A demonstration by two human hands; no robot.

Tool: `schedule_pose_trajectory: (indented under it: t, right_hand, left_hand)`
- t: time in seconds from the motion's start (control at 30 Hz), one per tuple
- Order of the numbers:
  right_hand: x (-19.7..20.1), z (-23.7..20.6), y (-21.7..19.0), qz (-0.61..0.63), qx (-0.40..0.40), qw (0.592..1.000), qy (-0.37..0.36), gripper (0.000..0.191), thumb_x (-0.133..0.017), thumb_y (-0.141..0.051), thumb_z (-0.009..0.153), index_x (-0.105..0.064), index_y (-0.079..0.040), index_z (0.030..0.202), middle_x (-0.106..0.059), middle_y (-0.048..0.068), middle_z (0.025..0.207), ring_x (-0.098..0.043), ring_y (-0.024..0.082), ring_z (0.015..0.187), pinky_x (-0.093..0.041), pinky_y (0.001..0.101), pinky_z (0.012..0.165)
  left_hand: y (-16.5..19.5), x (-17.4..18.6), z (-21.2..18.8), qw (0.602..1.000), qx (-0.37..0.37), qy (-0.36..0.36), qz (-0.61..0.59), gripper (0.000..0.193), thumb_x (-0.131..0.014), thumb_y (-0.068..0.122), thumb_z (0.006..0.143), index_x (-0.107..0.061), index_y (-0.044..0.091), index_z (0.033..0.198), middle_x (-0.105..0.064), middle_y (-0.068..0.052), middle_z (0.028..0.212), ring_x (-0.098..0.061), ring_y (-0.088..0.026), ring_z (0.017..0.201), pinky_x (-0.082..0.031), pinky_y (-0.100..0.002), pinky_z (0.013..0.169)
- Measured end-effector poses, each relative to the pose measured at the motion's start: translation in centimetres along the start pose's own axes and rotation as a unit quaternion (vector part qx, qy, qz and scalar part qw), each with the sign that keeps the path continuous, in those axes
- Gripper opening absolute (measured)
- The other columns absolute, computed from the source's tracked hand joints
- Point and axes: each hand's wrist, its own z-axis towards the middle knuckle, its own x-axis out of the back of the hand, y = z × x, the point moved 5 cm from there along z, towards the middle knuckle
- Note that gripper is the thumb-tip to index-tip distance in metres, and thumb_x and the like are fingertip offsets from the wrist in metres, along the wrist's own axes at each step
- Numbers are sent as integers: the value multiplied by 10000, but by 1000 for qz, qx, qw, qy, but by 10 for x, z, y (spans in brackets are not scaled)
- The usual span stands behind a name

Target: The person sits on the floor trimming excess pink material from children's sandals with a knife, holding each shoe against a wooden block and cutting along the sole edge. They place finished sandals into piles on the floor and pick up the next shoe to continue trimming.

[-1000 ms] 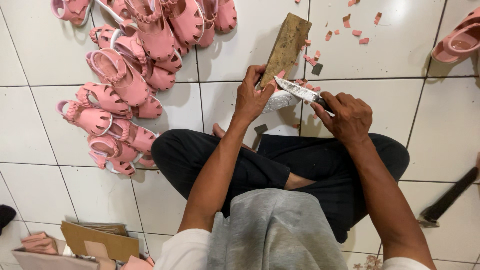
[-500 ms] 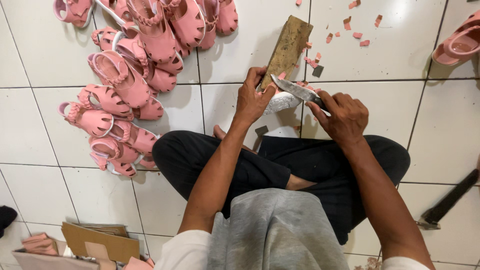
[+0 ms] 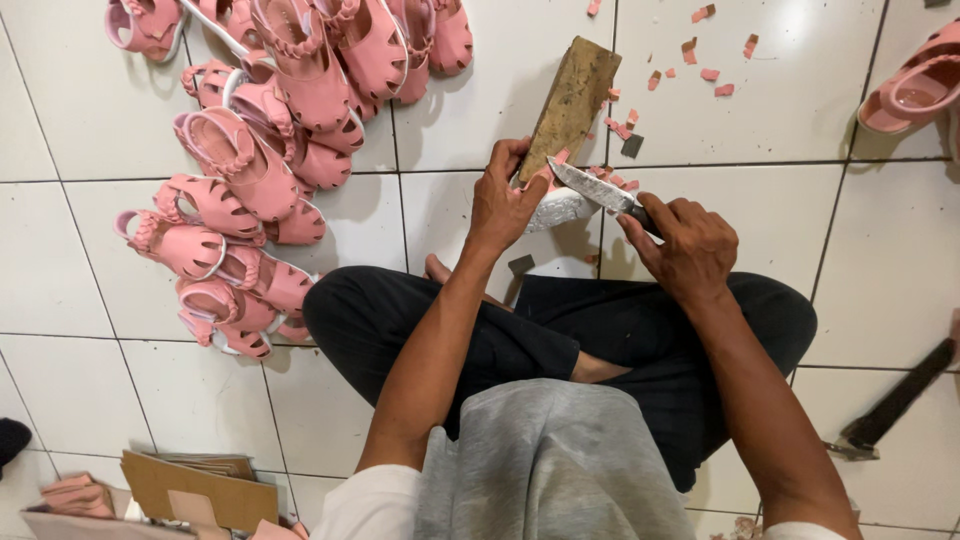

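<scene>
Two hands busy; my left hand [image 3: 505, 205] grips sandal [image 3: 560, 205] against board [image 3: 572, 100]; right hand [image 3: 685, 245] fisted on knife [image 3: 592, 187]; I'd cut shallow, away from fingers.

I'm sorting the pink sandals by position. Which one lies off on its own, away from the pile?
The pink sandal at the right edge of the floor, beyond the scattered pink scraps; the others are heaped at upper left.

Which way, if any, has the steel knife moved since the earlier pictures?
No. The steel knife in the right hand keeps its tip beside the brown wooden block's lower end, over the left hand's pink sandal.
</scene>
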Motion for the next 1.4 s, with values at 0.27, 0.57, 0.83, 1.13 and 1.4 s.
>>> schedule_pose_trajectory:
  t: [0.27, 0.57, 0.83, 1.13, 1.4]
  right_hand:
    - [-7, 14, -7, -4, 4, 1000, 11, 286, -824, -413, 955, -789, -178, 1115, -568, -15, 707, -546, 156, 581, -408, 319, 534]
    - [-3, 11, -8, 6, -8, 1000, 14, 280, -823, -425, 950, -780, -175, 1067, -560, -6, 691, -552, 167, 579, -409, 327, 524]
    - [-16, 37, -8, 102, -16, 994, -29, 273, -758, -413, 1007, -797, -166, 1118, -688, 24, 778, -635, 186, 591, -468, 322, 510]
    - [-12, 21, 30, 144, -44, 984, -90, 278, -713, -400, 1014, -790, -147, 1098, -753, 45, 883, -686, 224, 664, -510, 351, 562]
    - [4, -22, 28, 127, -131, 978, -97, 247, -695, -370, 1059, -777, -137, 1049, -732, 81, 847, -698, 273, 729, -538, 383, 648]
  left_hand:
    - [-3, 0, 2, 1000, 20, -12, 5, 492, -675, 198, 896, -514, -14, 1310, -724, -212, 1230, -725, -257, 1156, -566, -339, 961]
    - [-4, -1, 2, 1000, -16, -6, 6, 496, -717, 200, 908, -515, -8, 1310, -702, -195, 1248, -672, -246, 1236, -534, -328, 994]
    - [6, 1, -1, 999, 26, 4, 27, 427, -729, 247, 910, -546, 19, 1220, -753, -136, 1110, -732, -198, 1028, -578, -327, 872]
    - [-2, -4, 5, 999, 18, -2, 34, 500, -696, 247, 891, -537, 11, 1302, -725, -205, 1210, -727, -271, 1136, -577, -344, 923]
    - [-21, 0, 7, 992, 80, 15, 96, 624, -730, 388, 777, -571, 24, 1259, -698, -200, 1211, -703, -312, 1096, -573, -387, 890]
